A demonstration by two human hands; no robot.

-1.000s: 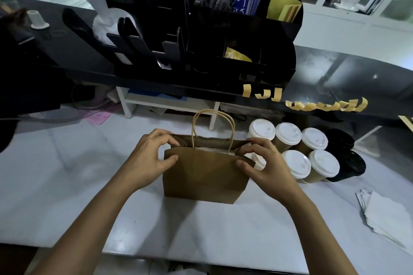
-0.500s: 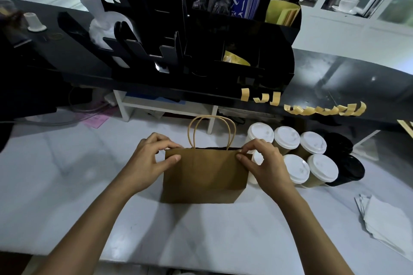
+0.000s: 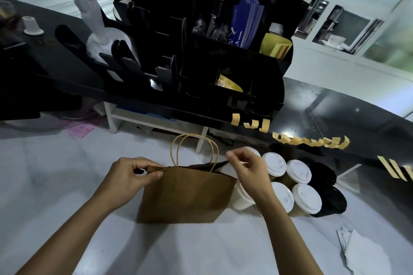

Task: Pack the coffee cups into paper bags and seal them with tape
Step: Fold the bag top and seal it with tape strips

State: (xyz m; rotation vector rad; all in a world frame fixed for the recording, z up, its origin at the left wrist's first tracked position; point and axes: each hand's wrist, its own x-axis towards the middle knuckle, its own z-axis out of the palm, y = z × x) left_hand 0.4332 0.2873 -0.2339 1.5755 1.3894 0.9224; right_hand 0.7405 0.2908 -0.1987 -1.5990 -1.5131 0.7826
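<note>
A brown paper bag (image 3: 187, 194) stands upright on the pale marble counter (image 3: 67, 185), near the middle of the view, its twisted paper handles (image 3: 194, 152) rising above the mouth. The left hand (image 3: 127, 179) grips the left top corner of the bag, thumb on the near face and the other fingers curled over the rim. The right hand (image 3: 248, 169) pinches the far right corner of the rim between thumb and forefinger, with the remaining fingers loosely curled; the mouth shows as a narrow dark slit between the two hands. What lies inside the bag cannot be told. Just right of the bag, touching or nearly touching its side, stands a cluster of coffee cups with white lids (image 3: 298, 171), and farther right a few cups with black lids (image 3: 333, 201). Behind them, along the edge of the dark raised counter (image 3: 335, 114), hang many short strips of tan tape (image 3: 311, 141), stuck by one end. On that counter, far from the person, sits a black organiser rack (image 3: 201, 69) holding blue sleeves, yellow packets and wrapped utensils. A stack of white napkins (image 3: 366, 252) lies at the near right of the marble counter, well apart from the bag.
</note>
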